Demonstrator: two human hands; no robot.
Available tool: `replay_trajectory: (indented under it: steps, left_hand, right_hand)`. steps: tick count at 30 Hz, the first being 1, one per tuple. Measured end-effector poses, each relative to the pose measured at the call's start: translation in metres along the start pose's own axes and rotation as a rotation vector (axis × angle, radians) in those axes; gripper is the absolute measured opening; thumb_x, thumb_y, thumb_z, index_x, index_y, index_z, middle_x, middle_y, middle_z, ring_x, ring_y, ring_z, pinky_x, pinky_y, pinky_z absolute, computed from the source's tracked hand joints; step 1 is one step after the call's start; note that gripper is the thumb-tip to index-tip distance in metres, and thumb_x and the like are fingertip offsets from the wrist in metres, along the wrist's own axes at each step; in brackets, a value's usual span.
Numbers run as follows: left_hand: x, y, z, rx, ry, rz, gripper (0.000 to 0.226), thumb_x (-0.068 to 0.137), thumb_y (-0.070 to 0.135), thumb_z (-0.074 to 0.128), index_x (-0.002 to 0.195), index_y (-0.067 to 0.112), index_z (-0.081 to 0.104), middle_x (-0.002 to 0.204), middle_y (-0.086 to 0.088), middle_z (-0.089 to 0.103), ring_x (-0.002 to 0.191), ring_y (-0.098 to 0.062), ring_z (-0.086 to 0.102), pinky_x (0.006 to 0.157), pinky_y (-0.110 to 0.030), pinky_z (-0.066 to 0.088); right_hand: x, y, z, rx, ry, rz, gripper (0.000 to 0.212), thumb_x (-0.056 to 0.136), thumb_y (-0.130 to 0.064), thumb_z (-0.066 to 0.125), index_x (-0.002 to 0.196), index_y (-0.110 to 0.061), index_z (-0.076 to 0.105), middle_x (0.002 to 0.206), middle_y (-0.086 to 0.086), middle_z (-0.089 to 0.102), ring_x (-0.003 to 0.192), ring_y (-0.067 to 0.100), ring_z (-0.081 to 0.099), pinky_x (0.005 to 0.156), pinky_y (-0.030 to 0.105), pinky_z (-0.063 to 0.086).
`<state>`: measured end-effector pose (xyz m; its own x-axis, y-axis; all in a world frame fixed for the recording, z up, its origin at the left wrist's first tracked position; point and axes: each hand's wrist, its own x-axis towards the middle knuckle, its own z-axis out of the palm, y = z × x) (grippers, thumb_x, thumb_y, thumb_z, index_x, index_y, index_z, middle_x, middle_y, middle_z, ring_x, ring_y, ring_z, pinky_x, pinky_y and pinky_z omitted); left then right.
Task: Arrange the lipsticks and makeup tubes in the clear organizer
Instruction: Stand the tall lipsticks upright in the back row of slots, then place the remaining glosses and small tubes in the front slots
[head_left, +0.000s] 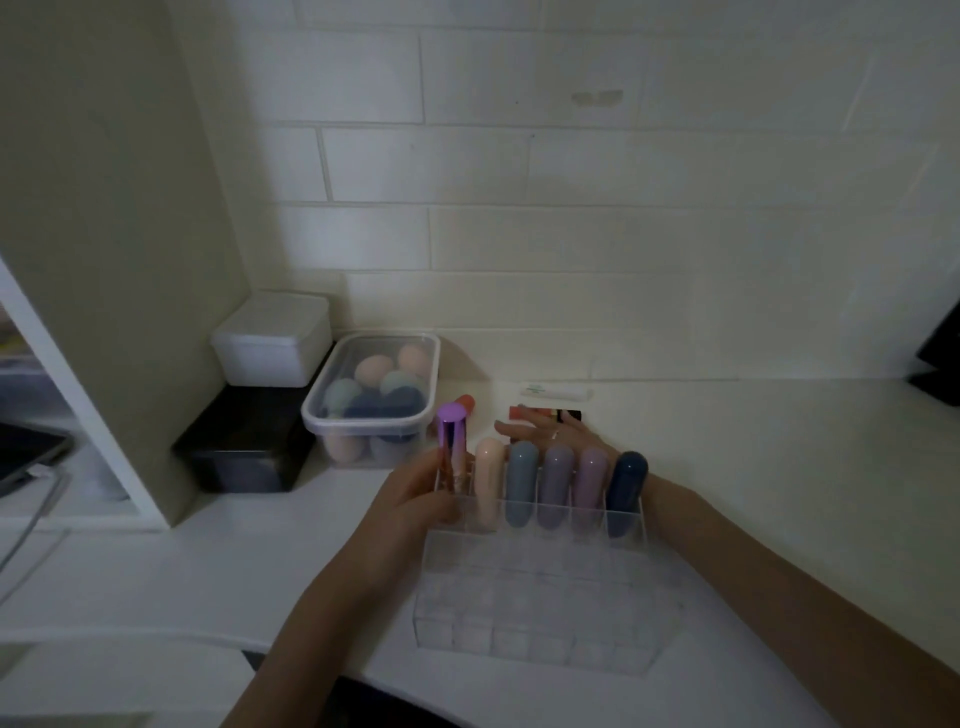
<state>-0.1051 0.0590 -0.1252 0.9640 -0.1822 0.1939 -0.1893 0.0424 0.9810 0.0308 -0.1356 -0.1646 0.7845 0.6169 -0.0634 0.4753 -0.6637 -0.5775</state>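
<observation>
A clear tiered organizer (540, 603) stands on the white counter in front of me. Its back row holds several upright tubes: peach (489, 480), grey-blue (522, 480), two lilac ones and a dark navy one (626, 491). My left hand (421, 499) grips a purple-capped tube (451, 441) standing in the back row's leftmost slot. An orange-capped tube (464, 401) shows just behind it. My right hand (550, 431) reaches behind the organizer, fingers spread over a reddish lipstick (517, 412) and a dark tube (570, 415) lying on the counter; whether it holds one is hidden.
A clear lidded box of coloured makeup sponges (374, 395) sits at the back left, beside a black box (244, 441) with a white box (272, 340) on top. A small white tube (556, 391) lies by the tiled wall. A dark object (940, 358) sits at far right.
</observation>
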Motion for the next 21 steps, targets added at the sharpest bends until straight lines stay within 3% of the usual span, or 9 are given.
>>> replay_trajectory:
  steps: [2, 4, 6, 7, 9, 12, 16, 18, 21]
  left_hand:
    - [-0.001, 0.001, 0.000, 0.005, 0.012, -0.001, 0.043, 0.061, 0.004, 0.050, 0.087, 0.031, 0.072, 0.090, 0.004, 0.070, 0.092, -0.031, 0.064, 0.079, -0.043, 0.052]
    - [-0.001, -0.003, -0.002, 0.035, 0.032, 0.005, 0.039, 0.062, 0.004, 0.049, 0.091, 0.018, 0.071, 0.093, -0.003, 0.070, 0.091, -0.033, 0.062, 0.076, -0.043, 0.052]
    - [0.001, -0.008, -0.005, 0.073, 0.058, 0.006, 0.040, 0.061, 0.005, 0.048, 0.098, -0.004, 0.062, 0.100, -0.025, 0.064, 0.083, -0.033, 0.061, 0.073, -0.040, 0.048]
    - [0.002, -0.009, -0.005, 0.081, 0.065, 0.004, 0.043, 0.060, 0.005, 0.048, 0.099, -0.009, 0.059, 0.102, -0.029, 0.061, 0.082, -0.029, 0.060, 0.072, -0.038, 0.048]
    - [0.002, -0.010, -0.006, 0.086, 0.075, -0.003, 0.043, 0.060, 0.006, 0.047, 0.098, -0.010, 0.060, 0.101, -0.027, 0.061, 0.080, -0.024, 0.061, 0.068, -0.030, 0.051]
    - [0.003, -0.010, -0.005, 0.101, 0.079, -0.009, 0.043, 0.059, 0.007, 0.047, 0.096, -0.013, 0.057, 0.101, -0.031, 0.058, 0.077, -0.024, 0.059, 0.066, -0.030, 0.048]
    - [0.002, -0.010, -0.004, 0.094, 0.078, -0.017, 0.042, 0.060, 0.007, 0.047, 0.096, -0.013, 0.058, 0.098, -0.027, 0.061, 0.075, -0.021, 0.059, 0.062, -0.024, 0.049]
    - [0.000, -0.009, -0.003, 0.094, 0.078, -0.018, 0.039, 0.060, 0.008, 0.047, 0.093, -0.010, 0.059, 0.092, -0.024, 0.063, 0.074, -0.021, 0.060, 0.063, -0.024, 0.051]
    - [-0.001, -0.010, -0.003, 0.108, 0.112, -0.012, 0.031, 0.061, 0.008, 0.046, 0.084, -0.009, 0.057, 0.079, -0.017, 0.062, 0.068, -0.015, 0.058, 0.060, -0.022, 0.049]
  right_hand:
    - [0.006, -0.009, 0.000, 0.020, 0.021, -0.001, 0.042, 0.098, -0.033, 0.031, 0.137, -0.024, 0.042, 0.154, -0.001, 0.027, 0.144, 0.008, 0.009, 0.111, 0.013, -0.010]
    - [0.002, -0.021, -0.002, 0.047, 0.099, 0.010, 0.046, 0.094, -0.046, 0.026, 0.131, -0.032, 0.049, 0.153, -0.003, 0.030, 0.143, 0.010, 0.013, 0.119, 0.032, -0.003]
    - [-0.005, -0.030, -0.005, 0.243, 0.248, -0.016, 0.029, 0.098, -0.030, 0.038, 0.121, -0.032, 0.056, 0.143, 0.000, 0.044, 0.131, -0.002, 0.034, 0.116, 0.024, 0.017]
    - [-0.009, -0.031, -0.006, 0.401, 0.307, -0.068, 0.024, 0.096, -0.021, 0.045, 0.117, -0.027, 0.056, 0.133, 0.003, 0.053, 0.118, -0.008, 0.046, 0.108, 0.019, 0.033]
    - [-0.015, -0.032, -0.007, 0.564, 0.373, -0.094, 0.029, 0.085, -0.013, 0.064, 0.111, -0.019, 0.054, 0.114, 0.005, 0.065, 0.106, -0.004, 0.060, 0.092, 0.018, 0.046]
    - [-0.014, -0.028, -0.007, 0.517, 0.369, -0.049, 0.026, 0.083, -0.009, 0.065, 0.107, -0.014, 0.057, 0.107, 0.000, 0.065, 0.109, 0.011, 0.061, 0.091, 0.018, 0.045]
    - [-0.012, -0.028, -0.005, 0.521, 0.364, -0.019, 0.020, 0.092, -0.016, 0.054, 0.109, -0.016, 0.064, 0.117, -0.014, 0.055, 0.106, -0.016, 0.048, 0.090, 0.000, 0.034]
    - [-0.011, -0.024, -0.008, 0.460, 0.553, -0.031, 0.016, 0.090, -0.023, 0.058, 0.104, -0.025, 0.065, 0.119, -0.015, 0.058, 0.114, -0.011, 0.047, 0.107, 0.017, 0.032]
    - [-0.009, -0.003, -0.025, 0.254, 0.786, 0.031, 0.023, 0.096, -0.018, 0.046, 0.112, -0.024, 0.062, 0.125, -0.007, 0.059, 0.129, 0.014, 0.045, 0.114, 0.035, 0.028]
